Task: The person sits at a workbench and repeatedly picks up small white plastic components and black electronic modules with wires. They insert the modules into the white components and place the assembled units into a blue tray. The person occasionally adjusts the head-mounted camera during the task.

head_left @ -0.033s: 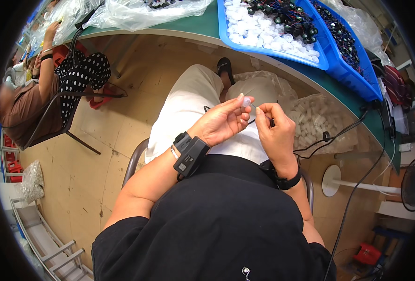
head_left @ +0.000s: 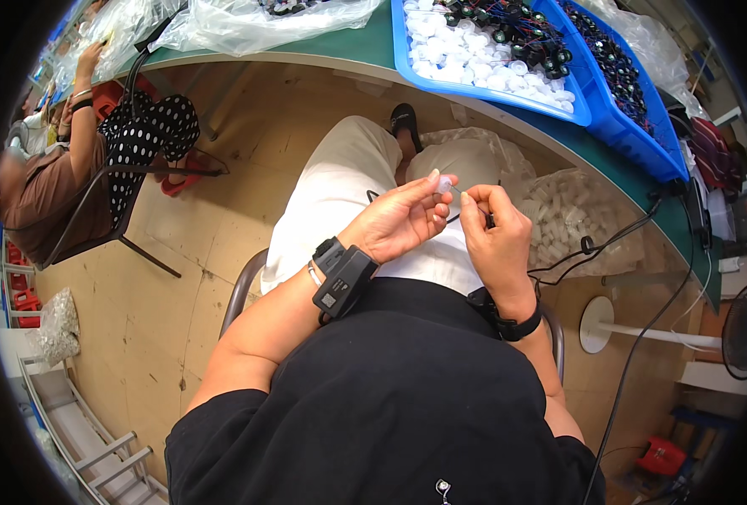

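On the person's side of the rectangular blue plastic tray [head_left: 400, 42], well clear of its rim, the left hand [head_left: 400, 220] pinched a small, rounded, translucent whitish piece [head_left: 444, 183] between thumb and fingers. Just beside it, the right hand [head_left: 500, 234] gripped a thin strand [head_left: 457, 190] (whether it joined the piece was too small to tell). Open room separated both hands from the pale-edged green table [head_left: 348, 45] beneath the tray.

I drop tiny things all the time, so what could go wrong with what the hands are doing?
The small whitish piece at the fingertips of the left hand might slip and fall. The thin wire between it and the right hand might come loose if pulled hard. The black cables near the right wrist could perhaps snag.
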Tool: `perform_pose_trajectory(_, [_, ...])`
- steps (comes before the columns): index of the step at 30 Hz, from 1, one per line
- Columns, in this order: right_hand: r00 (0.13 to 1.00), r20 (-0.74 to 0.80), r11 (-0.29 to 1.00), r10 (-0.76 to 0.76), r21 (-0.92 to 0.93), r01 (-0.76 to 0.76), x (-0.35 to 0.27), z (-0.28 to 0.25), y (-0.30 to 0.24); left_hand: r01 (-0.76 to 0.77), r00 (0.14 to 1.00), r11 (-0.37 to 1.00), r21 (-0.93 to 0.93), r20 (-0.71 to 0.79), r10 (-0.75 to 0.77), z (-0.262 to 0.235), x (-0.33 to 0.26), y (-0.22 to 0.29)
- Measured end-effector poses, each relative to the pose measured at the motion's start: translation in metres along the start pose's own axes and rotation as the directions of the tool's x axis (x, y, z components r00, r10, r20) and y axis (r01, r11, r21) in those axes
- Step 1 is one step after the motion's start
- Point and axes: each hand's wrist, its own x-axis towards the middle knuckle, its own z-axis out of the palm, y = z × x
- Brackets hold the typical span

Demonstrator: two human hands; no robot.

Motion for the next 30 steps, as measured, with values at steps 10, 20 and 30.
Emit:
perform_pose_trajectory(10, [0.998,0.049,0.998,0.042,-0.045,-0.040,-0.0010,-0.0015,-0.0009,0.046,0.999,0.994,-0.094,0.028,-0.043,-0.0059,0.0030,-0.0004])
perform_pose_trajectory(20, [0.998,0.063,0.999,0.022,-0.048,-0.019,-0.0004,-0.0023,-0.0030,0.067,0.997,0.992,-0.111,0.049,-0.062,-0.0097,0.0047,-0.0018])
perform_pose_trajectory(30, [0.996,0.072,0.997,0.047,-0.060,-0.043,-0.0007,-0.0024,-0.0025,0.038,0.999,0.996,-0.081,0.015,-0.037,-0.0083,0.0038,-0.0017])
